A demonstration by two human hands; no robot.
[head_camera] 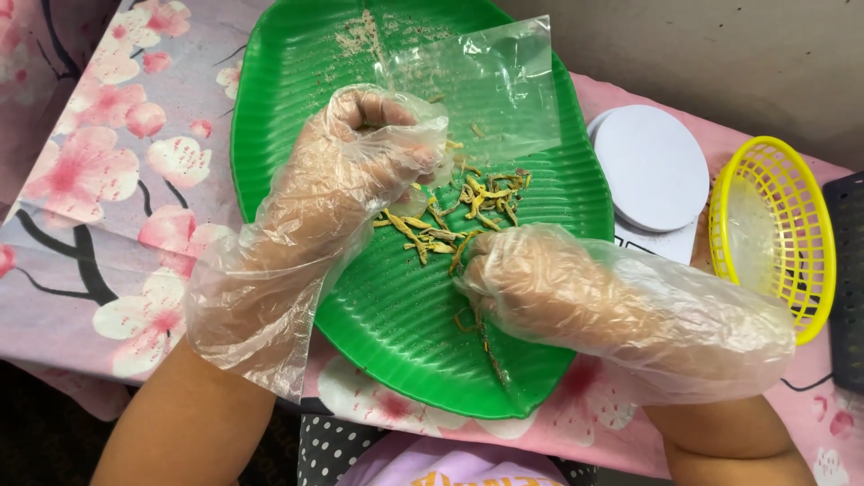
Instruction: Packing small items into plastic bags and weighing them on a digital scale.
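Note:
Both my hands wear loose clear plastic gloves over a green leaf-shaped tray (297, 99). My left hand (360, 166) is curled shut on the lower corner of a clear plastic bag (490, 85) that lies on the tray. My right hand (540, 288) is closed into a fist on the tray, just below a small pile of yellowish dried strips (459, 216). A few strips lie under and beside that fist. Whether the right hand holds any strips is hidden by the glove.
A pink tablecloth with blossom print (99, 180) covers the table. Right of the tray sits a stack of white round lids (652, 171), then a yellow plastic basket (774, 229) and a dark basket (846, 279) at the frame edge. A grey wall is behind.

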